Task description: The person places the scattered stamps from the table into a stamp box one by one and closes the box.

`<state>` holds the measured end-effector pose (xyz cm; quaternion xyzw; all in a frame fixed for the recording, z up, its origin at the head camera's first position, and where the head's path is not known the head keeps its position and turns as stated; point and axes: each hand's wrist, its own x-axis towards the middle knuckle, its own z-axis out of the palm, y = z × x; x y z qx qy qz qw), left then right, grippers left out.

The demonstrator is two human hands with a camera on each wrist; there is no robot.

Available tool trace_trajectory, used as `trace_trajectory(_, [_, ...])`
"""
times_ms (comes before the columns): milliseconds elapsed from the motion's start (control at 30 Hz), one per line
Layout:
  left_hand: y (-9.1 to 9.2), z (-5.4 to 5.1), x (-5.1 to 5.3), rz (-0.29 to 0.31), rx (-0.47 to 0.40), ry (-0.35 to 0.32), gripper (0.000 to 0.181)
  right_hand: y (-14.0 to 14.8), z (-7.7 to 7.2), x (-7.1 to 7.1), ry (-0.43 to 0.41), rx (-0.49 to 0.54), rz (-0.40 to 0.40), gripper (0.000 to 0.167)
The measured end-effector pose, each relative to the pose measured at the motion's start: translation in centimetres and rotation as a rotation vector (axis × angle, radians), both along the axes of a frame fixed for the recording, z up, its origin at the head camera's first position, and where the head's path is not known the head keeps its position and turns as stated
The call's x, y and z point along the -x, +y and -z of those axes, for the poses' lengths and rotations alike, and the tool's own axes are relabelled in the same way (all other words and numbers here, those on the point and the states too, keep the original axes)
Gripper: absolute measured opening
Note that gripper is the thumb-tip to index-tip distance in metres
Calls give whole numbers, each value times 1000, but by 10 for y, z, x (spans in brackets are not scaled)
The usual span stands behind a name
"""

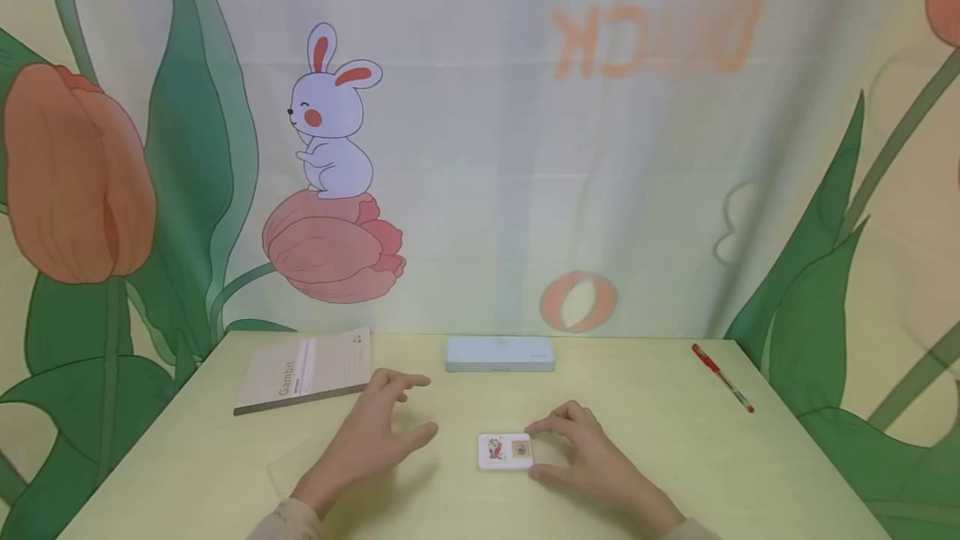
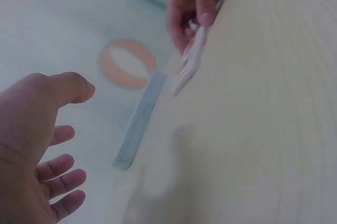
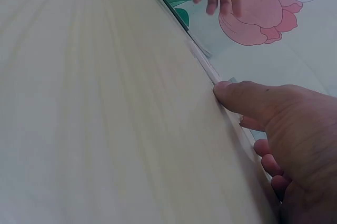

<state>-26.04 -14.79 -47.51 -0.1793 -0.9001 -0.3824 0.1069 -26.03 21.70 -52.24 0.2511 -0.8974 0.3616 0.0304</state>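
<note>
A small white rectangular case with rounded corners (image 1: 506, 452) bears a cartoon picture and a tan square on its top face. My right hand (image 1: 581, 450) pinches its right end between thumb and fingers. In the left wrist view the white case (image 2: 190, 63) appears edge-on in that hand. To the left, my left hand (image 1: 378, 427) hovers over the table, thumb and fingers spread with nothing between them. The left wrist view shows the same left hand (image 2: 31, 124) apart from everything. Only a thin edge of the case (image 3: 204, 66) shows in the right wrist view.
At the back left lies a notebook (image 1: 322, 369), close behind the left hand. A pale blue box (image 1: 499, 354) stands at the table's back edge. On the right is a red pen (image 1: 722, 377). A faint clear sheet (image 1: 288, 467) lies by the left forearm. A printed curtain (image 1: 480, 148) hangs behind.
</note>
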Motion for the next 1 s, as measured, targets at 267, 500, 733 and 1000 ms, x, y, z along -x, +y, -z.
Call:
trace_trajectory(267, [-60, -6, -15, -115, 19, 11, 56, 1, 0, 1, -4, -2, 0, 50])
trace_trajectory(500, [-107, 11, -28, -194, 94, 11, 65, 2, 2, 2, -10, 9, -6, 49])
trace_trajectory(733, [-134, 28, -34, -231, 184, -117, 83, 3, 0, 0, -9, 3, -2, 49])
trace_trajectory(1000, [-150, 31, -35, -242, 284, -272, 93, 2, 2, 2, -16, -15, 11, 49])
